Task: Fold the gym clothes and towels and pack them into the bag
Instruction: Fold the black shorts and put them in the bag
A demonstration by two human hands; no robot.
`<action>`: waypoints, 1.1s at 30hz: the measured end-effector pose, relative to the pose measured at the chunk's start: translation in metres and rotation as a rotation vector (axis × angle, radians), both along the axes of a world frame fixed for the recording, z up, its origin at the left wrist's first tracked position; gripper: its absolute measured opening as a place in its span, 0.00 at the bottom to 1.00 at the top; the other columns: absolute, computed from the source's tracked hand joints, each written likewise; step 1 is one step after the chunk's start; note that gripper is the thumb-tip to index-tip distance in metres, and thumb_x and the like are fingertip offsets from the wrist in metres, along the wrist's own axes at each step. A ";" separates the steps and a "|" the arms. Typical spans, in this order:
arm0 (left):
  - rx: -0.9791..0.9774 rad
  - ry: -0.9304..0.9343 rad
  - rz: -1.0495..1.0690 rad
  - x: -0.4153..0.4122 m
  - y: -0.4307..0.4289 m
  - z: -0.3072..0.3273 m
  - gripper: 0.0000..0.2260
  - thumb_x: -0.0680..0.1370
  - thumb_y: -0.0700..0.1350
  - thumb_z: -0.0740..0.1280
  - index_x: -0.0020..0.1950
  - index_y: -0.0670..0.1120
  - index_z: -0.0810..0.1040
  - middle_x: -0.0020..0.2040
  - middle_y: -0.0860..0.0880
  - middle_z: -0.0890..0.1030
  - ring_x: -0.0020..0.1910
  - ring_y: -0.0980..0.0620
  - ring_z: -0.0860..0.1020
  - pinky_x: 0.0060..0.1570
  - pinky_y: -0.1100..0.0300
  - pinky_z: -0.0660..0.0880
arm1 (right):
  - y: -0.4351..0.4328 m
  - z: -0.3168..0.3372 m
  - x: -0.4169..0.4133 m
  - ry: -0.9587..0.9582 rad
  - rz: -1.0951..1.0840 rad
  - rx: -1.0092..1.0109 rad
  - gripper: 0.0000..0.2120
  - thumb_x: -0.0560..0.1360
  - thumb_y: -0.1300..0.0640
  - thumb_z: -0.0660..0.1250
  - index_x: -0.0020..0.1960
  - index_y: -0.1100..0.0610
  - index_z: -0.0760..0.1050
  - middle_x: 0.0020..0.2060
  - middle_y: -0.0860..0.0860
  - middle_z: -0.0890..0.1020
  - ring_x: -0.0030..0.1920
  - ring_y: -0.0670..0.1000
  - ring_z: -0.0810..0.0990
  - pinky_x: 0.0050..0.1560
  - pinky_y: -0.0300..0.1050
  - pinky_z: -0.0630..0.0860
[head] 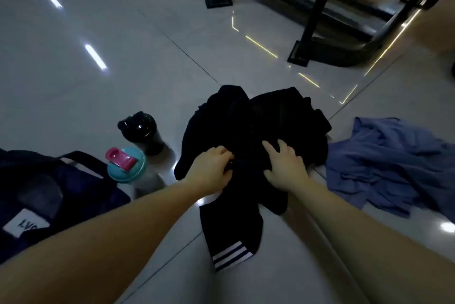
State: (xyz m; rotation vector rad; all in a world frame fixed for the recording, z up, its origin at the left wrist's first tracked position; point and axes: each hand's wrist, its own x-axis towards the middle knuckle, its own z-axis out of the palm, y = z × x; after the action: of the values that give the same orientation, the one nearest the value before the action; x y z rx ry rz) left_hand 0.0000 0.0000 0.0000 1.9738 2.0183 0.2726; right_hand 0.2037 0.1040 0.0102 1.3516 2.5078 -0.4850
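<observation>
Left hand (pixel 209 168): fingers curled in, gripping a bunch of the black garment (pixel 248 126) near its middle. Right hand (pixel 283 163): fingers spread, palm down, resting flat on the same garment just right of the left hand. The two hands are close but not touching. Both forearms are bare.

The black garment is a crumpled heap on the floor (pixel 73 82), directly under and beyond both hands. One part of it trails back toward the person between the forearms and ends in a cuff (pixel 231 257) with white stripes.

The blue garment (pixel 384 165) lies rumpled on the floor to the right, its edge just beside the black one; can't tell if they touch.

The bag (pixel 49 193) is dark, on the floor at the left, with a strap up and a white label (pixel 24 225) facing the camera, well left of the left hand.

Between the bag and the black garment stand two bottles: a teal bottle (pixel 126 164) with a pink flap, right next to the bag, and a black bottle (pixel 140 129) just behind it.

The floor is glossy grey tile with dark grout lines and streaks of reflected light. A black metal frame (pixel 317 15) stands at the far right, with its feet on the tile. The room is dim.
</observation>
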 end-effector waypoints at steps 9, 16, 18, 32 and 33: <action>-0.239 -0.024 0.161 -0.007 0.067 -0.050 0.49 0.74 0.59 0.73 0.82 0.58 0.42 0.69 0.43 0.71 0.64 0.40 0.75 0.61 0.42 0.76 | 0.007 -0.046 -0.001 -0.183 0.140 -0.055 0.04 0.78 0.62 0.63 0.53 0.58 0.73 0.40 0.53 0.74 0.41 0.57 0.76 0.39 0.50 0.73; -0.228 -0.176 0.245 -0.012 0.062 -0.021 0.06 0.77 0.46 0.70 0.51 0.47 0.81 0.44 0.48 0.82 0.41 0.49 0.81 0.43 0.51 0.81 | 0.004 -0.034 0.017 0.091 0.049 -0.081 0.13 0.79 0.61 0.61 0.38 0.51 0.63 0.33 0.51 0.69 0.32 0.54 0.67 0.31 0.47 0.61; -0.122 -0.334 0.301 -0.012 0.063 0.008 0.02 0.76 0.44 0.71 0.47 0.47 0.82 0.41 0.49 0.83 0.39 0.52 0.81 0.40 0.57 0.79 | 0.002 -0.028 0.008 0.265 0.019 -0.164 0.09 0.79 0.60 0.63 0.42 0.50 0.67 0.36 0.50 0.72 0.35 0.52 0.71 0.33 0.46 0.65; 0.095 -1.147 0.264 0.029 0.041 0.299 0.15 0.77 0.27 0.58 0.56 0.39 0.79 0.54 0.40 0.85 0.52 0.48 0.85 0.49 0.59 0.80 | -0.026 0.222 -0.014 1.110 -0.502 -0.579 0.05 0.81 0.64 0.63 0.53 0.56 0.75 0.43 0.57 0.81 0.40 0.53 0.82 0.43 0.47 0.76; 0.122 -1.076 0.227 0.028 0.036 0.312 0.17 0.76 0.25 0.57 0.58 0.38 0.79 0.55 0.40 0.85 0.54 0.47 0.85 0.50 0.59 0.81 | -0.024 0.246 -0.004 1.117 -0.507 -0.636 0.06 0.81 0.66 0.61 0.51 0.56 0.73 0.39 0.56 0.79 0.35 0.50 0.80 0.38 0.44 0.73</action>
State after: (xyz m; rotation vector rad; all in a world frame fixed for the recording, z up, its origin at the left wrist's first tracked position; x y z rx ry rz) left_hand 0.0283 0.0361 0.3116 1.1671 1.4648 1.2168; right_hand 0.2002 0.0795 0.2562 1.6424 2.1493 -2.4451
